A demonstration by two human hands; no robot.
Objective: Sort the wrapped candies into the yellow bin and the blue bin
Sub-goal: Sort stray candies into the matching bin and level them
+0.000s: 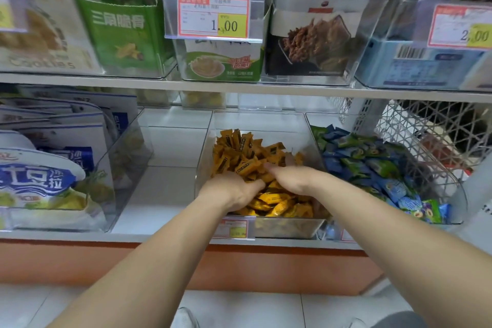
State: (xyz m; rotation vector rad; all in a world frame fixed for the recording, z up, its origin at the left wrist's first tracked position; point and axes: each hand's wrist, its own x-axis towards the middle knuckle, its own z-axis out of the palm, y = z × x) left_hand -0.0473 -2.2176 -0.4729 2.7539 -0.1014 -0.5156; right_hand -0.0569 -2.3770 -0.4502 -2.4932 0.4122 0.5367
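As far as this view allows us to judge, the sorting looks well advanced. The yellow bin (255, 119), a clear tub at centre frame, holds a heap of yellow-wrapped candies (245, 151), and we see no blue wrapper among them. The blue bin (450, 189), just beside it at right, holds blue and green wrapped candies (367, 165), with no yellow piece showing. What lies deeper in either heap, or under the hands, is hidden, so we cannot rule out strays.

Both forearms reach into the yellow bin. The left hand (234, 191) has its fingers bent down into the heap with the tips buried. The right hand (290, 179) lies across the heap with its fingers also sunk among the wrappers. We cannot tell whether either hand has hold of a candy.

The upper shelf (239, 85) overhangs both bins and narrows access from above. White and blue snack bags (40, 175) fill the lower left. A white wire mesh basket (431, 125) stands at right, behind the blue bin. A green carton (125, 32) sits at upper left. Price tags reading 1.00 (214, 17) and 2.00 (460, 26) hang along the top row.
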